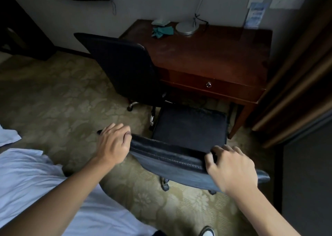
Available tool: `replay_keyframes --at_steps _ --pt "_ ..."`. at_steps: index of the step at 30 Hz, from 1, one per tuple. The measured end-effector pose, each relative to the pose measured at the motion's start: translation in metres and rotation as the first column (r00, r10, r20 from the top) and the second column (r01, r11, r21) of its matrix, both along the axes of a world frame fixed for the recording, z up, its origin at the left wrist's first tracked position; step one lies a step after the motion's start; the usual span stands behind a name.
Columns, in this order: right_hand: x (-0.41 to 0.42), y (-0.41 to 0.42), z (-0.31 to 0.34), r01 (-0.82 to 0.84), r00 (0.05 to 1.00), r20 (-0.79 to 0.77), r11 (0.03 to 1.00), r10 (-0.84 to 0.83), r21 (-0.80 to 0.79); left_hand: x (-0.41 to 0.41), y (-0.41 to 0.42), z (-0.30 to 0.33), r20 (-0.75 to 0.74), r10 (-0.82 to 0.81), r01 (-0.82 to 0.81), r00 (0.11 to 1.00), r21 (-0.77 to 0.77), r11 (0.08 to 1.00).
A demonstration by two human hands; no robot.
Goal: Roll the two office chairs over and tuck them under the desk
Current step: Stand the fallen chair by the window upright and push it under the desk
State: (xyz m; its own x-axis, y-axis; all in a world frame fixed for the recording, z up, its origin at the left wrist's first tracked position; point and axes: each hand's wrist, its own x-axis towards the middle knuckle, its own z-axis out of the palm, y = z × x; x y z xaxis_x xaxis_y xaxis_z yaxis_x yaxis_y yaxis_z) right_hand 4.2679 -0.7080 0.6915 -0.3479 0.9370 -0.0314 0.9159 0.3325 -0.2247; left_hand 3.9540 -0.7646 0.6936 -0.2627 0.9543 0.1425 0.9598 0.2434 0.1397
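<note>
A dark wooden desk (206,56) with one drawer stands against the far wall. One black office chair (124,65) is at the desk's left front corner, its backrest toward me and its seat hidden behind it. The second black chair (188,126) is right in front of me, its seat's far edge at the desk's front. My left hand (113,144) grips the left end of its backrest top. My right hand (231,165) grips the right part of the same backrest top.
A bed with white sheets (36,178) fills the lower left. Brown curtains (296,74) and a dark panel (309,173) stand on the right. A lamp base (186,27) and a green cloth (163,31) lie on the desk. The floor is patterned carpet (53,95).
</note>
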Motion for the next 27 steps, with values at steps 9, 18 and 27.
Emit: replay_keyframes --at_steps 9,18,27 --pt "-0.025 -0.005 0.013 0.114 0.993 -0.006 0.993 -0.114 0.025 -0.023 0.016 -0.004 0.072 -0.217 0.207 0.974 0.122 0.971" --pt "-0.118 -0.005 0.006 0.213 0.973 -0.165 0.898 -0.16 0.385 -0.061 0.059 -0.01 0.107 -0.353 0.322 0.929 0.229 0.919" --pt "-0.154 0.045 0.007 0.249 0.957 -0.24 0.88 -0.161 0.404 -0.093 0.118 -0.013 0.091 -0.365 0.326 0.927 0.291 0.899"
